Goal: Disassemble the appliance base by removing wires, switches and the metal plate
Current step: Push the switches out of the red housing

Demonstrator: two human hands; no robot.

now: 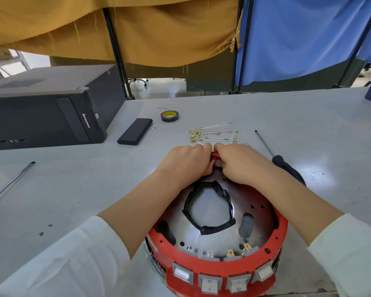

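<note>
Round red plastic appliance base (219,265) sits on the grey table (84,185), rocker switches (210,285) along its near wall, bright metal plate (212,236) inside. At the base's far rim, left hand (187,160) and right hand (242,162) meet, fingers curled round a small red part (215,155). Beyond the base: loose white wires (212,133) with brass terminals. Right of the base: black-handled screwdriver (274,157).
</note>
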